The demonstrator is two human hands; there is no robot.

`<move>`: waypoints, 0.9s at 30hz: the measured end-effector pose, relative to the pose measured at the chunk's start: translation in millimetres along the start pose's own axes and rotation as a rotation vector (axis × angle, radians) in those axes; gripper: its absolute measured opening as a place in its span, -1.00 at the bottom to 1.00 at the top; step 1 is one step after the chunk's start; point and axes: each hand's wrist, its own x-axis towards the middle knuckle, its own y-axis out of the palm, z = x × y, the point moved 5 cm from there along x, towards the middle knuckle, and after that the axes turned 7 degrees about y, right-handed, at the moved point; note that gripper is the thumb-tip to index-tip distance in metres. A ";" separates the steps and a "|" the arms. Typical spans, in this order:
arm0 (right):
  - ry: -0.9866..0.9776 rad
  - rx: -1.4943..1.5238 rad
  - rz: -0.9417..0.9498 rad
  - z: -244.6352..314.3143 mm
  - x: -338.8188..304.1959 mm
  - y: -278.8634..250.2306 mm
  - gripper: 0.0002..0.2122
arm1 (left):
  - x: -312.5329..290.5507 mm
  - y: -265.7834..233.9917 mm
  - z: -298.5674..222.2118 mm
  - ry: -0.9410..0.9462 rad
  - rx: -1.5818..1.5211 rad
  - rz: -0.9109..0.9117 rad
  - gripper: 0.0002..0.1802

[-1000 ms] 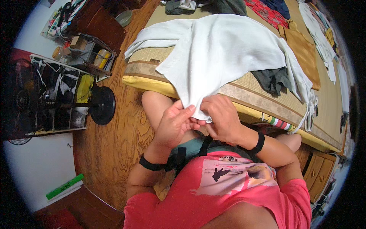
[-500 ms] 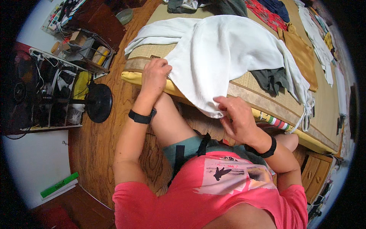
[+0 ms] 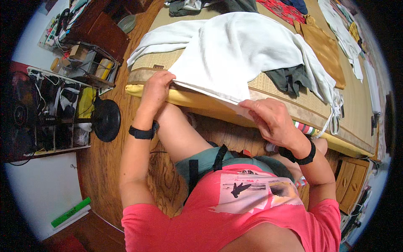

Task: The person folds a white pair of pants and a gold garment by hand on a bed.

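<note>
White garment (image 3: 235,46) on bed (image 3: 357,122), near side. Hem (image 3: 205,91) straight, 2 pinch grips: left hand (image 3: 156,90) at left corner, right hand (image 3: 272,119) at right end. Dark cloth (image 3: 286,80) farther right.

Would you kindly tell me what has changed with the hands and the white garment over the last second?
The left hand let go of the gathered corner of the white garment, moved leftward and forward, and took hold of its near edge farther left. The right hand shifted slightly right, so the edge now stretches between them. The dark cloth and mustard garment lie as before.
</note>
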 end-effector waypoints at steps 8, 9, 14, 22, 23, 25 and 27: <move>0.061 -0.059 -0.020 -19.1 -13.8 -24.4 -0.73 | 1.8 -31.9 -17.2 -0.111 -0.162 -0.017 -0.76; 0.051 -0.063 -0.033 -18.8 -14.1 -28.3 -0.73 | 0.8 -39.0 -19.8 -0.153 -0.173 -0.015 -0.76; -0.002 -0.279 0.057 -20.3 -28.6 -45.9 -0.72 | -6.1 -57.7 -30.2 -0.273 -0.096 -0.167 -0.84; -0.070 -0.525 0.047 -16.9 -53.3 -47.0 -0.82 | -14.3 -68.9 -60.4 -0.317 0.153 -0.308 -0.81; -0.094 -0.508 -0.028 -10.5 -52.7 -58.3 -0.82 | -17.5 -75.7 -60.2 -0.350 0.084 -0.381 -0.82; -0.108 -0.477 -0.132 -0.6 -50.1 -74.6 -0.81 | -17.7 -90.2 -71.1 -0.337 -0.070 -0.470 -0.82; -0.098 -0.440 -0.192 7.5 -46.3 -84.5 -0.80 | -22.3 -99.5 -76.3 -0.372 -0.184 -0.480 -0.82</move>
